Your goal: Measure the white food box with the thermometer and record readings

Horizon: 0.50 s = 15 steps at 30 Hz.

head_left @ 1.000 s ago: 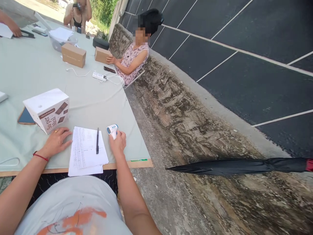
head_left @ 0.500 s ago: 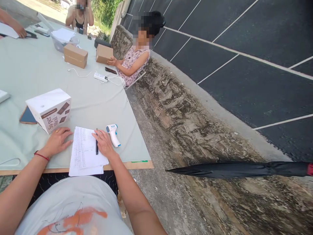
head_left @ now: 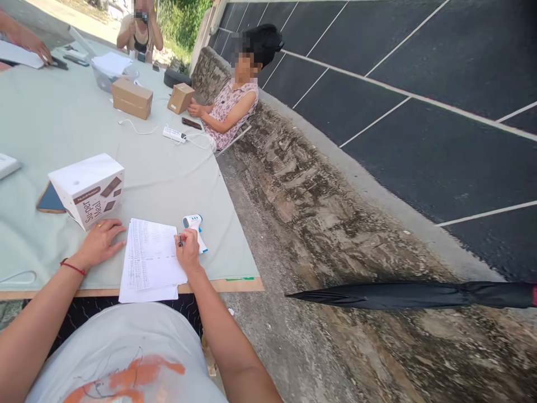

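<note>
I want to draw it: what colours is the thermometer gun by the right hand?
White with blue parts. The thermometer gun shows in the head view, the only one.

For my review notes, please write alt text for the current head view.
A person's right hand holds a slim black pen over white paper sheets, beside a white and blue gun-shaped plastic device. The left hand rests on pale green cloth near a white cardboard box; farther off, a co-worker's hands are at a brown cardboard box.
</note>
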{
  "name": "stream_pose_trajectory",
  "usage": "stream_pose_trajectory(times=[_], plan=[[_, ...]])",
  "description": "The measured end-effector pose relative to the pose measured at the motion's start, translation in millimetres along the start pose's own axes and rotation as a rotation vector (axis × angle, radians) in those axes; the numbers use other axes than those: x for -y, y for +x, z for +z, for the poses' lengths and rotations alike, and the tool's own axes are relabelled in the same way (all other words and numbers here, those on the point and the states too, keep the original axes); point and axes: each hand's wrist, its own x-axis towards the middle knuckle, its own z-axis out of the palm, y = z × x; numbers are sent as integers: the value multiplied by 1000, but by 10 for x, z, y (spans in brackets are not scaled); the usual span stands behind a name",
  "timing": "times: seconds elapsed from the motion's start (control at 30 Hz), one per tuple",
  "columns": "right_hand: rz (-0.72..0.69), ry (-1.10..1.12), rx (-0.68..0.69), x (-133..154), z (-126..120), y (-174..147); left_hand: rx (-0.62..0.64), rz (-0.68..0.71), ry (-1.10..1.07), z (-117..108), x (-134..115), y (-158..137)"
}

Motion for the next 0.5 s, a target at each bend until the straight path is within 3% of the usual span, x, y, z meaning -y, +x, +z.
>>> stream_pose_trajectory(times=[0.1, 0.27, 0.5], plan=[[177, 146, -112, 43, -52, 4, 5, -12, -10, 3, -9, -2], [411, 553, -20, 316, -31, 55, 34, -29, -26, -6, -32, 2], [448, 562, 96, 619, 139, 94, 36, -23, -13, -22, -48, 7]])
